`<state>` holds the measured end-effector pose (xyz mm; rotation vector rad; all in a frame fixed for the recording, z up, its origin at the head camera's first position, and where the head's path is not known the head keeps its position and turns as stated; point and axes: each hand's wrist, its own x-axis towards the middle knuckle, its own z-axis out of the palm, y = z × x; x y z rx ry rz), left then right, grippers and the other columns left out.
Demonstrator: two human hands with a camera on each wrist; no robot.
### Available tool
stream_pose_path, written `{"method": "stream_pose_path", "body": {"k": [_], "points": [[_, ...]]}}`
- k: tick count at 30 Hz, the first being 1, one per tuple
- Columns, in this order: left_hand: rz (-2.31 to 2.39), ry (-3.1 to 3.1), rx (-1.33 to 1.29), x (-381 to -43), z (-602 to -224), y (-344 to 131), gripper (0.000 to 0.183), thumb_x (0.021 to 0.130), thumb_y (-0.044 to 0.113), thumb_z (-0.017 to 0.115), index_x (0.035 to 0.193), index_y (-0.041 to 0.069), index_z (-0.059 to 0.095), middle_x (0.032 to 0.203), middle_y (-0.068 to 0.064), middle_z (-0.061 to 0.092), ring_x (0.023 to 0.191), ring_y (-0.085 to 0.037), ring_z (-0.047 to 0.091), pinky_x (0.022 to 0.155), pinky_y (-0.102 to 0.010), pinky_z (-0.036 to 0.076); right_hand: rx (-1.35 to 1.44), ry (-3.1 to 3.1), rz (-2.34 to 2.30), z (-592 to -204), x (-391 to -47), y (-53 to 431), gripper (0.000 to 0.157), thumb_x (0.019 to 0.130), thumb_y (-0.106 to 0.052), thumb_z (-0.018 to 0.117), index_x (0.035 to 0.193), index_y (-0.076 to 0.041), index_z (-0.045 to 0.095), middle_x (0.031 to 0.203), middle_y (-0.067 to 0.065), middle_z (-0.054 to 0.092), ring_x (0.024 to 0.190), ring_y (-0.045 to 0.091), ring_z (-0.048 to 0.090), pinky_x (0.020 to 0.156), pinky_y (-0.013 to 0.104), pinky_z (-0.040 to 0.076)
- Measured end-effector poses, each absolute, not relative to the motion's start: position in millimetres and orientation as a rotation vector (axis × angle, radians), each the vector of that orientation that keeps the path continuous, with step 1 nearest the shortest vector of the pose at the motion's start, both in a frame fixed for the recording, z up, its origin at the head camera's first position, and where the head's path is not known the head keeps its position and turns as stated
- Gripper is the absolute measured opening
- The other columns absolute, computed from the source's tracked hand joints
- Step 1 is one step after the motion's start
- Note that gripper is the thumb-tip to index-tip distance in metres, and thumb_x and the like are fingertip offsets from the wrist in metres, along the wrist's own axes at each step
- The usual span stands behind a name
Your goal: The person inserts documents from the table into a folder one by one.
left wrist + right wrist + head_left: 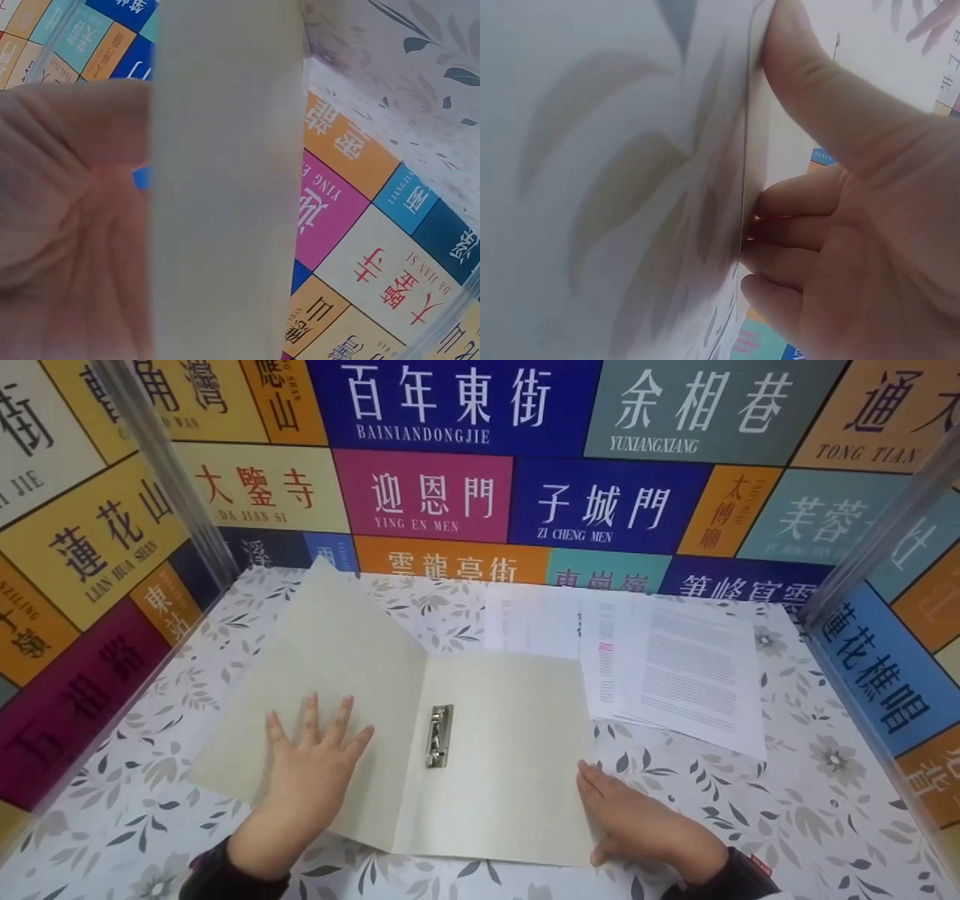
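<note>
A cream file folder (517, 750) lies spread on the table, its left cover (360, 660) partly raised with a bent upper corner. Along the fold sits a metal binder clip mechanism (439, 736). My left hand (315, 757) presses on the inside of the left cover, fingers spread wide. In the left wrist view that cover (225, 180) stands edgewise beside the palm (75, 225). My right hand (637, 817) rests at the folder's right edge with fingers extended. Seen from the right wrist, the thumb (832, 90) and fingertips touch that edge.
Printed paper sheets (694, 660) lie overlapping behind and to the right of the folder, partly beneath it. A leaf-patterned cloth (810, 802) covers the table. Panels with coloured signs (465, 495) enclose the back and both sides, with clear corner posts.
</note>
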<state>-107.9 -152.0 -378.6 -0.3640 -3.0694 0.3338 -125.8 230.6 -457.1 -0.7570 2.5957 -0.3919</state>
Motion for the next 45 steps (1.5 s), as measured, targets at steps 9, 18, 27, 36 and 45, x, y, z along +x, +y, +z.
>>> {"method": "stream_pose_path", "body": {"k": [9, 18, 27, 36, 45], "points": [[0.203, -3.215, -0.379, -119, -388, -162, 0.056, 0.091, 0.003, 0.052, 0.143, 0.022, 0.048, 0.157, -0.016, 0.028, 0.141, -0.054, 0.018, 0.098, -0.085, 0.006, -0.764, 2.592, -0.392, -455, -126, 230, 0.112, 0.060, -0.028, 0.086, 0.145, 0.014, 0.026, 0.156, 0.031, 0.018, 0.143, 0.046, 0.022, 0.115, 0.056, 0.024], [0.205, -3.296, -0.377, -124, -410, -167, 0.056, 0.094, 0.039, 0.056, 0.146, 0.022, 0.043, 0.156, -0.020, 0.027, 0.139, -0.060, 0.013, 0.095, -0.087, 0.005, -0.722, 2.606, -0.399, -455, -125, 231, 0.112, 0.061, -0.029, 0.086, 0.146, 0.012, 0.026, 0.157, 0.029, 0.018, 0.143, 0.045, 0.022, 0.116, 0.055, 0.023], [0.114, -3.347, -0.288, -123, -431, -156, 0.098, 0.076, 0.070, 0.061, 0.149, 0.009, 0.037, 0.154, -0.035, 0.014, 0.136, -0.066, 0.005, 0.095, -0.086, 0.002, -0.721, 2.606, -0.409, -455, -126, 230, 0.112, 0.061, -0.030, 0.085, 0.147, 0.011, 0.025, 0.157, 0.028, 0.018, 0.143, 0.045, 0.022, 0.116, 0.055, 0.023], [0.085, -3.411, -0.226, -125, -445, -139, 0.119, 0.071, 0.079, 0.057, 0.149, -0.005, 0.026, 0.159, -0.025, 0.006, 0.144, -0.053, 0.001, 0.101, -0.081, -0.004, -0.795, 2.620, -0.383, -456, -125, 232, 0.112, 0.061, -0.034, 0.084, 0.145, 0.014, 0.027, 0.155, 0.031, 0.020, 0.142, 0.046, 0.024, 0.115, 0.057, 0.025], [0.044, -3.487, -0.039, -128, -452, -123, 0.130, 0.065, 0.090, 0.047, 0.151, -0.004, 0.021, 0.158, -0.029, 0.004, 0.140, -0.058, 0.002, 0.099, -0.084, 0.005, -0.763, 2.629, -0.378, -458, -126, 233, 0.113, 0.061, -0.035, 0.084, 0.146, 0.013, 0.027, 0.156, 0.030, 0.019, 0.143, 0.045, 0.023, 0.116, 0.056, 0.024]]}}
